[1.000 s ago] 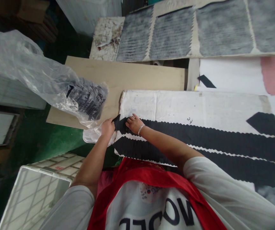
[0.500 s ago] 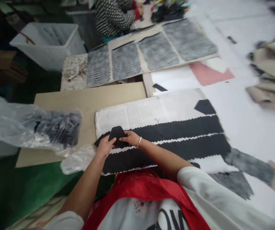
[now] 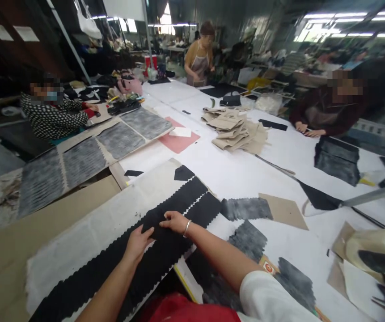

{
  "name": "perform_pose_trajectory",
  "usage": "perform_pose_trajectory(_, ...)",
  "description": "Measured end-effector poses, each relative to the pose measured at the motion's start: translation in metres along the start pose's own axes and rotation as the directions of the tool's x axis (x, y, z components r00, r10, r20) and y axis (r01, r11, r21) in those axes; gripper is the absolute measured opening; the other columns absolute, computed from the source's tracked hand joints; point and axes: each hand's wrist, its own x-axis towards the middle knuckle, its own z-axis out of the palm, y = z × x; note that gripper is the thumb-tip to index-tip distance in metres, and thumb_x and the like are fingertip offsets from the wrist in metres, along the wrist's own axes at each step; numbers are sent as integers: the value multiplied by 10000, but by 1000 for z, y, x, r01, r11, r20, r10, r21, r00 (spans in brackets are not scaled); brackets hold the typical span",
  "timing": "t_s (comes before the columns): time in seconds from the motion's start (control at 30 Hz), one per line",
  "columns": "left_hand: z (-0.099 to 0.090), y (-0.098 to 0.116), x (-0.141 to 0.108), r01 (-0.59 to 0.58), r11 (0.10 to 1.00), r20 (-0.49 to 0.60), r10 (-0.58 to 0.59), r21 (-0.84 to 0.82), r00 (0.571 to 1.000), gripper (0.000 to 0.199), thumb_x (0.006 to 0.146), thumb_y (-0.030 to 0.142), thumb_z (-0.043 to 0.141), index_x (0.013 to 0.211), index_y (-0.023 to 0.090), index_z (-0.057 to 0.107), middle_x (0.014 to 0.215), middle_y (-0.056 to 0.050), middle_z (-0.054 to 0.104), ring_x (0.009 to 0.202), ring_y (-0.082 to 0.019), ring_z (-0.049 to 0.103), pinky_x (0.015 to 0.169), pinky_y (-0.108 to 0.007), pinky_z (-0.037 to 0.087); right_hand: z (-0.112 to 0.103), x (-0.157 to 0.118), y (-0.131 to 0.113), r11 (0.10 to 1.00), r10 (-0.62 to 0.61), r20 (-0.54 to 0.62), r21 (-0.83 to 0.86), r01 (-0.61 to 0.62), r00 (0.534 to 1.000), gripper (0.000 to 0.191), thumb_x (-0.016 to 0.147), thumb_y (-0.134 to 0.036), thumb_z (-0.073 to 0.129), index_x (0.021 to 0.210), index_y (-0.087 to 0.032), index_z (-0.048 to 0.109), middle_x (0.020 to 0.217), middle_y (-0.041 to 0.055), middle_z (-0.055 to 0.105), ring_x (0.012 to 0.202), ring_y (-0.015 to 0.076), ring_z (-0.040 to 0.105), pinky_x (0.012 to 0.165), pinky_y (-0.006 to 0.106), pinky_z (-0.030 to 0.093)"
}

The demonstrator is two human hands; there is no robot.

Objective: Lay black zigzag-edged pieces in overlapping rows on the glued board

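My left hand [image 3: 139, 243] and my right hand [image 3: 175, 222], which has a bracelet at the wrist, are close together over a pale board [image 3: 88, 239]. Between them is a small dark fabric piece [image 3: 154, 219], pinched by the fingers of both. It blends with the black below, so its outline is hard to make out. Two long black strips with zigzag edges lie side by side on the board, the upper strip [image 3: 112, 255] and the lower strip [image 3: 165, 255]. Near the board's far end rests a small black piece [image 3: 184, 173] with angled corners.
Grey textured panels [image 3: 118, 139] lie on another board to the left. Folded beige pieces [image 3: 234, 127] are piled on the white table [image 3: 188, 156]. Grey zigzag-edged pieces [image 3: 247, 209] and a beige card [image 3: 284, 210] lie right of my board. Several people work around the table.
The view has swung up and to the right, bringing more of the table and other people into sight. My hands have moved along the strips toward the board's far end, still holding the dark piece.
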Motion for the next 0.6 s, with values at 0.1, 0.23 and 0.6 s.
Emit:
perform_pose_trajectory(0.1, 33, 2, 17, 6, 1000, 25, -6, -17, 1000, 299, 622, 173, 736, 904, 143, 641, 818, -67, 702, 698, -175, 665, 626, -282, 545, -36, 4, 5, 999, -41, -59, 26, 42, 997, 362, 566, -293, 744, 569, -188, 398, 485, -107, 383, 480, 53, 372, 487, 193, 312)
perform_pose_trajectory(0.23, 61, 10, 50, 18, 999, 48, -16, -28, 999, 246, 620, 106, 705, 858, 109, 640, 759, -70, 698, 642, -165, 652, 603, -279, 545, -65, 28, 13, 999, -47, -170, -3, 47, 984, 329, 576, -253, 731, 580, -189, 408, 499, -100, 421, 482, 56, 387, 485, 191, 318)
perform_pose_trajectory(0.6, 117, 38, 181, -31, 996, 43, 35, -83, 998, 264, 598, 55, 663, 859, 84, 651, 718, -71, 685, 649, -185, 655, 665, -350, 556, -140, 130, 7, 917, -3, -376, -370, -148, 927, 178, 718, -277, 682, 649, -169, 559, 593, -38, 563, 539, 74, 490, 524, 188, 366)
